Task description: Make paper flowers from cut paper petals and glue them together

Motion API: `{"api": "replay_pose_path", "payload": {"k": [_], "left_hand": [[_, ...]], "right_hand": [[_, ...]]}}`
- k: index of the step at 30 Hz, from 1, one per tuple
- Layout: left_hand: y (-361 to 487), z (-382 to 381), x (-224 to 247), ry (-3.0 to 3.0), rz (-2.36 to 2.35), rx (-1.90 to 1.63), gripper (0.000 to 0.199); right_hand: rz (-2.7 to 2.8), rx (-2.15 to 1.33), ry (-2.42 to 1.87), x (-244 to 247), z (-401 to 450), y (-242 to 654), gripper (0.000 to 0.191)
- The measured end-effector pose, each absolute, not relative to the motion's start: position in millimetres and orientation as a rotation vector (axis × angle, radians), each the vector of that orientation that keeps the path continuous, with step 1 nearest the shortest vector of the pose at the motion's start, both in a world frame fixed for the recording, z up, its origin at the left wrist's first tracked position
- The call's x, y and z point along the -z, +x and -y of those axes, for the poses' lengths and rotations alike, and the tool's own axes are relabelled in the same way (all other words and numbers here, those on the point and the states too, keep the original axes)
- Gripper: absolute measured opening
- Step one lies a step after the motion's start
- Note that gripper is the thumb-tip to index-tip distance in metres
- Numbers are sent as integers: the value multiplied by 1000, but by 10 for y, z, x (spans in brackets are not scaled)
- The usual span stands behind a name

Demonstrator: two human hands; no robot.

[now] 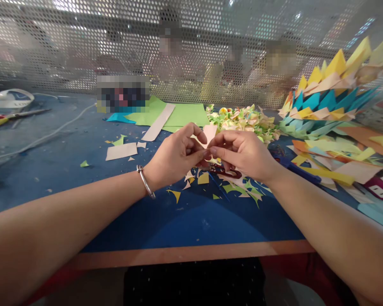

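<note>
A small pale pink piece of paper (210,132) stands up between my two hands, over the blue table. The fingers of my left hand (187,148) pinch it from the left, and a silver bangle circles that wrist. From the right, my right hand (238,151) pinches the same paper, thumb and fingertips meeting the left ones. Its lower part is hidden by my fingers. Under the hands lie red-handled scissors (227,172), partly covered, among paper offcuts (203,178) in yellow, green and pink.
Behind the hands are green sheets (187,114), a pale strip (159,123) and a heap of small cut pieces (247,121). Layered folded-paper work (332,93) stands at right, near paper strips (335,165) and a blue tool (298,168). Scissors (15,117) lie far left. A perforated screen (191,59) closes the back.
</note>
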State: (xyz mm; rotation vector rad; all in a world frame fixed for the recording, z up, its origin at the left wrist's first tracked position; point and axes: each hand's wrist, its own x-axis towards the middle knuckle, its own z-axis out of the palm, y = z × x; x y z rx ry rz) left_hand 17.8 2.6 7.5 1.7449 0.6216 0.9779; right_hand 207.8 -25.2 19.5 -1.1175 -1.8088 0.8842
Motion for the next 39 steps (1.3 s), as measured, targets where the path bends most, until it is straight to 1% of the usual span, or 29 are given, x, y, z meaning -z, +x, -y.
{"api": "replay_pose_path", "payload": {"k": [5, 10, 15, 20, 25, 33, 37, 39], "left_hand": [[190, 4, -98, 1678, -649, -979, 22], [196, 8, -100, 1704, -702, -844, 11], [213, 17, -104, 1641, -742, -840, 17], [208, 22, -113, 1535, -694, -830, 15], [198, 30, -135, 1517, -684, -805, 19], [140, 29, -205, 1810, -773, -727, 23], [107, 53, -218, 2180, -915, -570, 14], [102, 64, -207, 2321, -971, -491, 17]], "right_hand": [[1782, -881, -1106, -199, 253, 2080, 16], [1784, -858, -1079, -203, 255, 2068, 16], [1777, -867, -1053, -195, 261, 2064, 20], [1759, -894, -1047, -211, 278, 2066, 22], [1765, -888, -1054, -216, 283, 2064, 21], [1760, -966, -1049, -234, 308, 2065, 19], [1785, -851, -1038, -223, 279, 2096, 15], [1803, -794, -1044, -210, 260, 2115, 15]]}}
